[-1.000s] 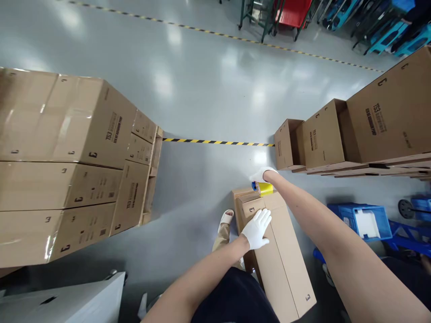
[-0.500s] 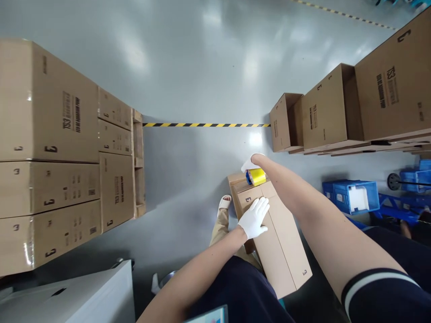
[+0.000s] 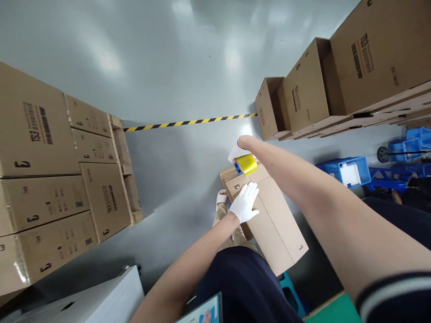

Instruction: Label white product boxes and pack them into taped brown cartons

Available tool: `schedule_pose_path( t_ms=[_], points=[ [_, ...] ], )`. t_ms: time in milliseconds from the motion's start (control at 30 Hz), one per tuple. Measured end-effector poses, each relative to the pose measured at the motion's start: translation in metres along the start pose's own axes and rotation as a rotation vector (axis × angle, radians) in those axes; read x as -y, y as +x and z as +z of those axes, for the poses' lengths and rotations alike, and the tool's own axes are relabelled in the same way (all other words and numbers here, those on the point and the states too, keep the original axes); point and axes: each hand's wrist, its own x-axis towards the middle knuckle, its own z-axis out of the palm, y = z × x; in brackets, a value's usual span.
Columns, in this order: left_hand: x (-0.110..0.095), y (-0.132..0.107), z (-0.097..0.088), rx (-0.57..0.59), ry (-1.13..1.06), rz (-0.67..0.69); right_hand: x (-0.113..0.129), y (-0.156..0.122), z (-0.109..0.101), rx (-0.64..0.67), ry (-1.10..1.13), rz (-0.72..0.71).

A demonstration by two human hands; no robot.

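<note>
A closed cardboard box [image 3: 278, 220] stands in front of me, with a seam running along its top. My left hand [image 3: 244, 202], in a white glove, lies flat on that top with its fingers stretched out. At the far end of the box, my gloved right hand [image 3: 235, 151] is closed around a tape dispenser [image 3: 247, 164] with a yellow roll and a blue part. The forearm and the roll hide most of the right fingers. Whether the dispenser touches the box I cannot tell.
Stacked cartons [image 3: 43, 130] on a wooden pallet [image 3: 125, 166] stand to the left. Open cartons [image 3: 303, 94] line the right, with blue crates [image 3: 350, 172] behind. A white cabinet [image 3: 111, 296] is at lower left. Striped tape [image 3: 188, 122] crosses the floor.
The whole view has shifted and turned slightly. My right hand and the tape dispenser sit a little farther past the box's far end. My left hand rests in the same place.
</note>
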Motion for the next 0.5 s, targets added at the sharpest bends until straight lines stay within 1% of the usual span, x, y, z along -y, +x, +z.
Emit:
schedule_pose_path(
  t_ms=[33,67,100,133,200,233,300,400,433,500],
  points=[
    [0.0,0.0,0.0,0.0,0.017,-0.003,-0.01,-0.023,0.01,0.044,-0.004,0.006],
    [0.0,0.001,0.001,0.004,0.032,-0.013,-0.022,-0.05,0.025,0.063,-0.006,0.001],
    [0.0,0.001,0.002,0.015,0.049,-0.024,-0.037,-0.081,0.046,0.044,-0.003,-0.014],
    [-0.002,0.002,0.003,0.032,0.074,-0.032,-0.053,-0.116,0.071,-0.013,0.003,-0.032],
    [-0.008,0.003,0.005,0.061,0.155,-0.049,-0.092,-0.188,0.135,-0.255,0.026,-0.032],
    [-0.013,0.004,0.007,0.06,0.206,-0.071,-0.114,-0.224,0.172,-0.314,0.039,-0.003],
    [-0.025,0.003,0.01,0.026,0.297,-0.182,-0.161,-0.291,0.248,-0.319,0.042,0.044],
    [-0.041,0.0,0.015,-0.025,0.343,-0.44,-0.23,-0.385,0.354,-0.275,0.016,0.092],
    [-0.044,-0.002,0.017,-0.017,0.337,-0.505,-0.252,-0.415,0.385,-0.271,0.008,0.097],
    [-0.046,-0.003,0.019,0.028,0.319,-0.553,-0.291,-0.474,0.44,-0.283,-0.004,0.091]
  ],
)
